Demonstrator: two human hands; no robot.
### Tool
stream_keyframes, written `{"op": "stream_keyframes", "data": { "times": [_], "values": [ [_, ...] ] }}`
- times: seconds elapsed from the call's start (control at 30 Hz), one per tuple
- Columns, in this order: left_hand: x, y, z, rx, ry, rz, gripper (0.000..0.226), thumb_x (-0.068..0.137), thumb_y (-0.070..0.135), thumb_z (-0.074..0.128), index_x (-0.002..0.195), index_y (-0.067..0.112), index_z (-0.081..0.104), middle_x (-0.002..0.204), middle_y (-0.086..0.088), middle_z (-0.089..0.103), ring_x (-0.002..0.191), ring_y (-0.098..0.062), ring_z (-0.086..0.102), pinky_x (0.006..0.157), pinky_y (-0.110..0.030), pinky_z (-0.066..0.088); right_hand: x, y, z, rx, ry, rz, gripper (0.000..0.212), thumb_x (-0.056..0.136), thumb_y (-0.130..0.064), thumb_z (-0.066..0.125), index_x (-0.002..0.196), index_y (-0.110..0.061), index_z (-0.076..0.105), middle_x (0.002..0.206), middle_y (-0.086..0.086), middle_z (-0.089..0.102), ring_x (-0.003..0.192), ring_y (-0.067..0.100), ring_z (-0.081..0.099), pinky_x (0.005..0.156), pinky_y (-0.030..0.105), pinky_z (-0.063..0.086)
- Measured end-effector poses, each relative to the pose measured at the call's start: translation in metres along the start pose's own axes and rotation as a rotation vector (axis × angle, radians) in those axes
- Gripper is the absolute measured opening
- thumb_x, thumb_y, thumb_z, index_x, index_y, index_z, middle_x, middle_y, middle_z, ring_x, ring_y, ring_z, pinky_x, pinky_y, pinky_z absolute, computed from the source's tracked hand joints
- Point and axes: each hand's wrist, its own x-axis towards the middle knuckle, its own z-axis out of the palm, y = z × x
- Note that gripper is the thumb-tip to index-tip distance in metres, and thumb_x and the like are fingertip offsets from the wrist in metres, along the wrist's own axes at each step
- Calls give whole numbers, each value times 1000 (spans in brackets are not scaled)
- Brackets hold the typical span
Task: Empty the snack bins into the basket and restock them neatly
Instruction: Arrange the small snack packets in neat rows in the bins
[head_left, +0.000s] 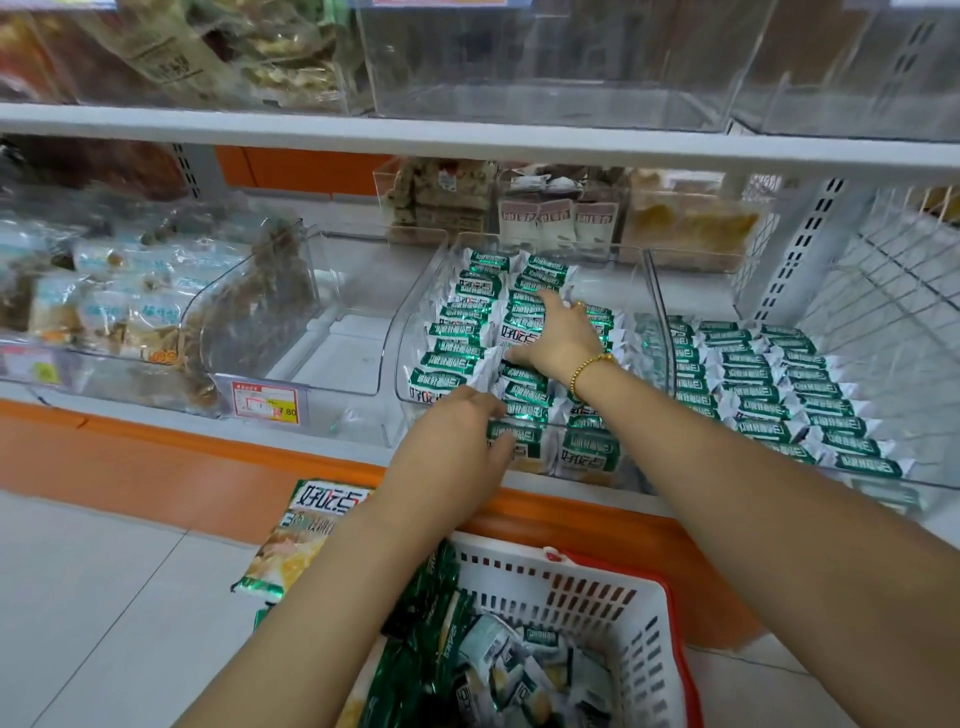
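Head view: both hands work in the middle clear bin (415, 317) on the lower shelf (156, 423), which holds rows of green-and-white snack packets (462, 332). The right hand (556, 338), wearing a gold bracelet (589, 366), lies released, fingers flat on the middle row. The left hand (452, 436) pinches a front packet (501, 434) at the bin's front wall. Below, a white basket (597, 587) on the floor (104, 597) holds loose packets (519, 654).

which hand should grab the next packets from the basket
Left, probably. The left hand is at the front edge of the clear bin, nearest the basket below. The right hand reaches deeper in, flat on the green packets.
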Motion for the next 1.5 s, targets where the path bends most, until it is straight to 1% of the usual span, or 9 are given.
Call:
{"op": "stream_keyframes", "data": {
  "times": [0.2,0.33,0.6,0.73,0.83,1.07,1.23,1.33,1.5],
  "values": [
    [-43,0,2,7,50,78,10,93,25,54,89,16,57,93,1,56,81,-19,55,71,-31,42,-76,1,-34,-122,213,-337,23,86,-25,66,100,-8,58,104,9,59,98,23,55,81,31,45],
    [-94,-1,19,-25,-90,94,29,93,32,54,70,16,48,64,6,46,56,-9,43,53,-29,32,-148,28,-13,-56,-30,-485,20,86,-23,67,76,-8,58,66,-3,52,61,9,48,56,20,35],
    [-204,-28,72,-173,-460,-169,28,95,31,54,78,9,53,56,4,46,46,-4,44,47,-16,30,-210,115,115,-305,-851,-234,38,89,-29,65,110,3,63,105,22,66,81,29,62,71,37,52],
    [-244,-52,93,-46,-638,-215,20,95,32,53,107,16,57,91,2,62,73,-5,58,63,-20,43,-245,148,163,-392,-1096,-130,65,91,-37,63,142,-7,38,128,14,53,102,26,56,82,29,45],
    [-257,-68,101,138,-779,-196,37,95,36,51,127,18,54,124,-4,60,111,-20,58,90,-32,48,-258,172,193,-426,-1125,-18,90,83,-51,67,150,-9,25,152,13,32,130,30,44,103,35,41],
    [-255,-80,104,167,-860,-188,39,96,36,50,129,15,56,130,-5,58,117,-20,55,94,-32,47,-282,186,219,-502,-1020,197,107,80,-68,59,153,-10,6,158,16,15,139,33,30,111,41,35],
    [-256,-79,104,164,-869,-205,38,96,36,50,128,16,56,131,-5,57,118,-20,54,95,-31,46,-270,187,220,-503,-1000,191,60,87,-45,63,131,-7,48,99,7,58,73,16,54,55,25,43],
    [-254,-78,100,133,-879,-220,37,97,35,49,127,17,57,132,-3,56,118,-18,53,95,-30,45,-258,187,204,-521,-1026,178,27,86,-41,64,81,-16,54,63,0,37,50,12,33,46,24,28],
    [-251,-76,98,68,-872,-215,31,96,30,50,118,13,66,124,-2,62,112,-15,57,89,-25,45,-244,194,185,-284,-1079,332,63,84,-33,67,135,-2,46,136,13,50,119,26,52,90,33,50]
  ]
}}
